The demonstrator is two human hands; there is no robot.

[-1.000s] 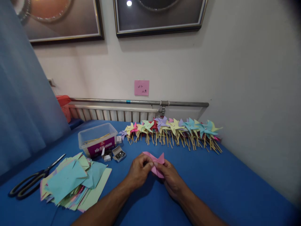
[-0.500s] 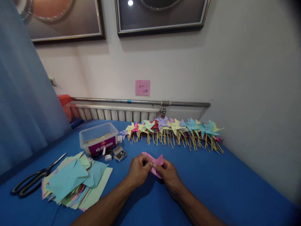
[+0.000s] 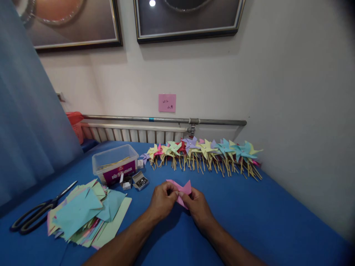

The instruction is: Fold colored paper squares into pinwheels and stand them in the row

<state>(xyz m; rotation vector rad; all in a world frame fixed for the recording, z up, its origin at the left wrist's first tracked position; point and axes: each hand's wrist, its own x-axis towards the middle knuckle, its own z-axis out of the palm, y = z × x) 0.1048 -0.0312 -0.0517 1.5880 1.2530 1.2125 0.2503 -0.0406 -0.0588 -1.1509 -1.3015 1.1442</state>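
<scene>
Pinched between both hands is a pink paper pinwheel, its corners folded in toward the middle. My left hand grips its left side, thumb and forefinger meeting near the centre. On the right side, my right hand holds the paper with its thumb close to the left fingertips. The pinwheel's centre is partly covered by the fingers. Left of the hands sit a small open box of metal pins and another small open box.
A clear plastic tub holds thin wooden sticks. Cut paper sheets lie piled at left beside black-handled scissors. Finished pinwheels on sticks form a row along the back. Behind them a pipe runs along the wall.
The view has shifted very slightly. Both hands keep their hold on the pink pinwheel, with barely any finger movement.
</scene>
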